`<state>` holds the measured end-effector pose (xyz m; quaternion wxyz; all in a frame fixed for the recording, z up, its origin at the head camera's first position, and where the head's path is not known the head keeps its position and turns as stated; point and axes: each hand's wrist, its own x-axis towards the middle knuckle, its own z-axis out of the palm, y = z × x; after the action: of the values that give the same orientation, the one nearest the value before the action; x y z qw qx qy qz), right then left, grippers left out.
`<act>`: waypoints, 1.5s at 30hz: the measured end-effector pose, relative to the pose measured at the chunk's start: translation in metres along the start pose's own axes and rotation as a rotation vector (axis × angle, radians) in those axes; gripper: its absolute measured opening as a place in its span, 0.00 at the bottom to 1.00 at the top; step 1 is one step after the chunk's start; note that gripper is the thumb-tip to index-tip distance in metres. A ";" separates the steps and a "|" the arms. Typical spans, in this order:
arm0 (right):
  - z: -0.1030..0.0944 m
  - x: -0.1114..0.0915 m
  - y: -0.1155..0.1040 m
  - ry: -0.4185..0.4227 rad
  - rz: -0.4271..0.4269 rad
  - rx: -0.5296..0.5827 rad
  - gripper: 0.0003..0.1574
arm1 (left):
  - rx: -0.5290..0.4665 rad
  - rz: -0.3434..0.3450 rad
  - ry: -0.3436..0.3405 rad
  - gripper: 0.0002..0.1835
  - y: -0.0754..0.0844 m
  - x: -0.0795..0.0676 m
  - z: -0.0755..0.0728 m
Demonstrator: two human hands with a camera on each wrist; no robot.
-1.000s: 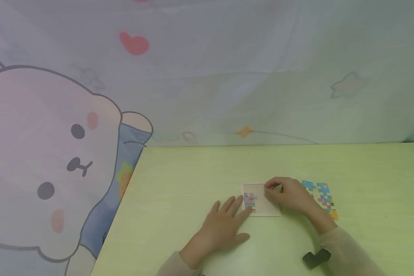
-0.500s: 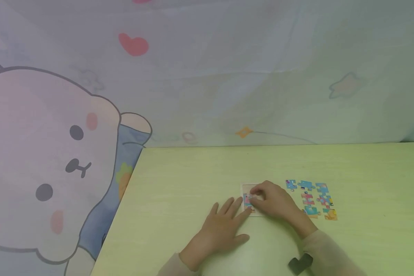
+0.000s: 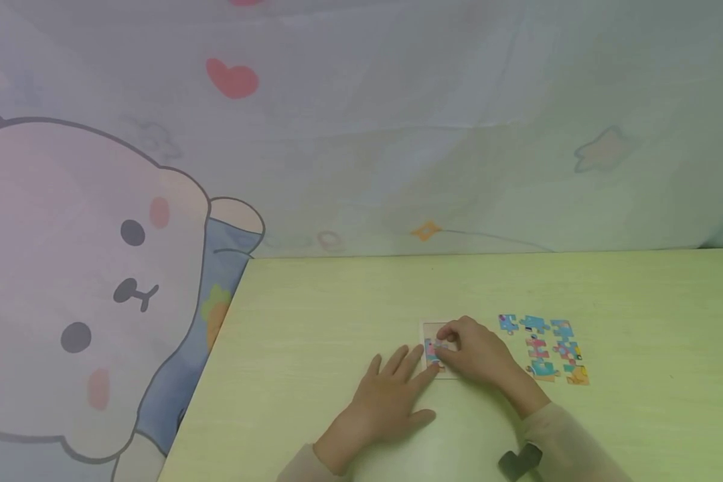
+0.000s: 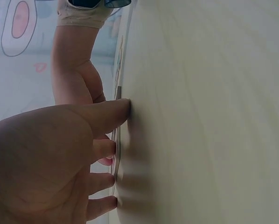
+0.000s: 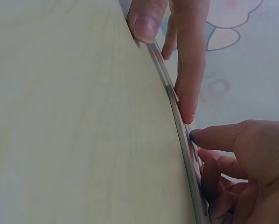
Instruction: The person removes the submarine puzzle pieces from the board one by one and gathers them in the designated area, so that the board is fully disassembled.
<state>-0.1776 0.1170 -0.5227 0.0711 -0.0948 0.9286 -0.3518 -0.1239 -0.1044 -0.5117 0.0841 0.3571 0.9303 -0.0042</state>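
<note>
A small puzzle board (image 3: 432, 328) with a pale rim lies flat on the table, partly covered by both hands. Colourful pieces (image 3: 429, 348) sit along its left side. My left hand (image 3: 387, 396) rests at the board's lower left, fingers spread and straight, its index fingertip over the lower piece. In the right wrist view the left thumb and fingers touch the board's edge (image 5: 180, 126). My right hand (image 3: 480, 353) bends over the board, thumb and index finger pinching a puzzle piece (image 3: 442, 343) against the upper set piece. Its other fingers are curled.
Several loose puzzle pieces (image 3: 535, 324) lie in rough rows on the table (image 3: 337, 301) to the right of the board. Behind the table hangs a cloth (image 3: 361, 167) printed with a cartoon animal. A black device (image 3: 520, 462) is on the right wrist.
My right hand has moved left with a puzzle piece, from the board's upper right to the set pieces, uncovering the loose ones. Over the last half second it barely shifts. The left hand stays.
</note>
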 end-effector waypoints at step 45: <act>-0.038 -0.013 0.026 0.075 -0.014 0.151 0.06 | 0.008 -0.021 -0.013 0.38 0.002 0.001 -0.001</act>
<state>-0.1752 0.1630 -0.5108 0.0406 -0.0822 0.9008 -0.4245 -0.1233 -0.1024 -0.5103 0.0887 0.3478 0.9333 -0.0109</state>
